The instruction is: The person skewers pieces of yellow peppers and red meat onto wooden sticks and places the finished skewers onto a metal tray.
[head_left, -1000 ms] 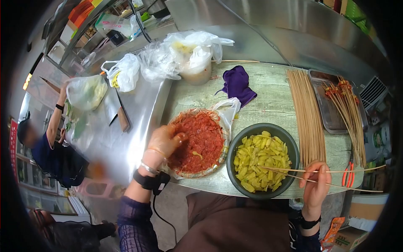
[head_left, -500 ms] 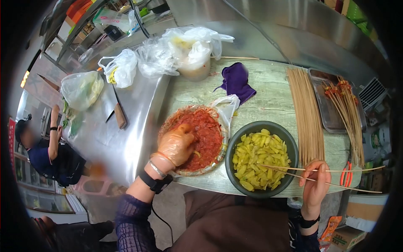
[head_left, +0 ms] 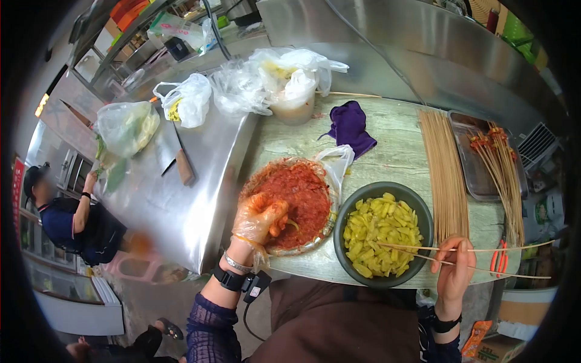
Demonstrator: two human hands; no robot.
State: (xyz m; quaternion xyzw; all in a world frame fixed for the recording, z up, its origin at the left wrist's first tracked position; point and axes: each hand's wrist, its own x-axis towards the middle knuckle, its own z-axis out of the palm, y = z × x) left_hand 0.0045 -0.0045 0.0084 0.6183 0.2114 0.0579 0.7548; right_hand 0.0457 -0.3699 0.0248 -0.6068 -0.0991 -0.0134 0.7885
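Note:
My left hand (head_left: 260, 216), in a clear plastic glove smeared with red, is closed over a lined bowl of red paste (head_left: 296, 181). Whatever its curled fingers contain is hidden. Close to the fingertips, a small pale green piece (head_left: 293, 224) shows against the paste. My right hand (head_left: 452, 260) grips two bamboo skewers (head_left: 484, 249) whose tips reach into yellow-green cut pieces (head_left: 381, 230). These pieces fill a dark round bowl (head_left: 342, 242) between my hands.
Bundled bamboo skewers (head_left: 445, 181) lie at right, beside a clear tray (head_left: 475, 175) with red-coated skewers. Red-handled scissors (head_left: 500, 257) rest below. A purple cloth (head_left: 351, 127) and plastic bags (head_left: 239, 85) are behind. A knife (head_left: 184, 166) lies left; another person (head_left: 69, 218) stands beyond.
My left hand has turned and drawn back slightly toward the near left rim of the paste bowl, fingers more curled. My right hand keeps its place with the skewers. The view has shifted slightly.

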